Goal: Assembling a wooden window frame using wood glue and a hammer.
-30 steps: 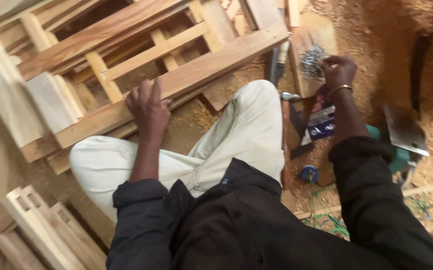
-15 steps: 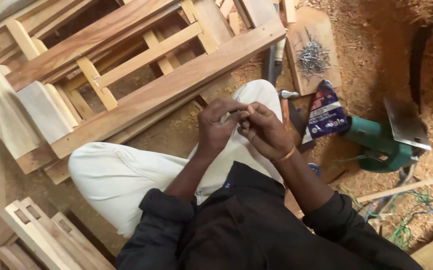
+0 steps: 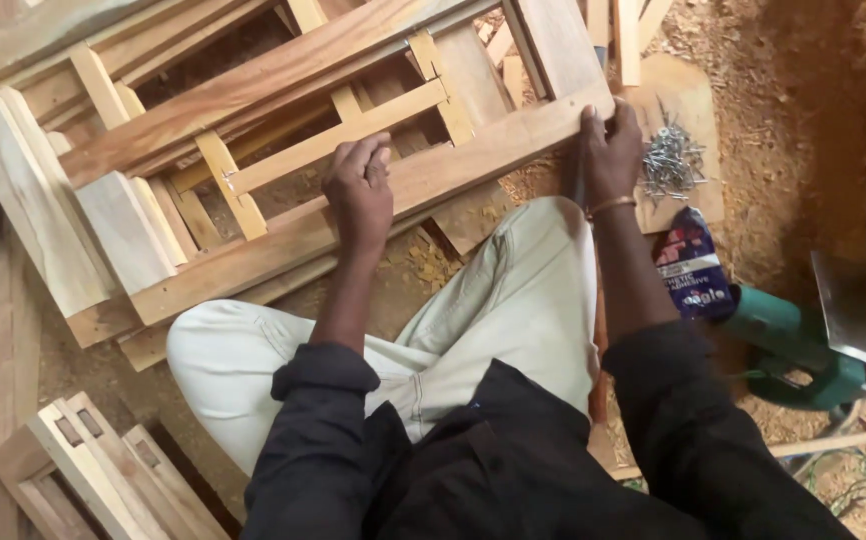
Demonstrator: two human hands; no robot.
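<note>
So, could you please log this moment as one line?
left hand: fingers pinched over wooden rail | right hand: gripping rail end | nails beside right hand | green power tool idle

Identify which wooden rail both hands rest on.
The long front rail nearest the knees: left hand at mid-length, right hand at its end. The other rails lie beyond.

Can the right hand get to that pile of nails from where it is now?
Probably yes. The right hand grips the end of the long plank, and the pile of nails lies just beside it on a flat board, with nothing between them.
</note>
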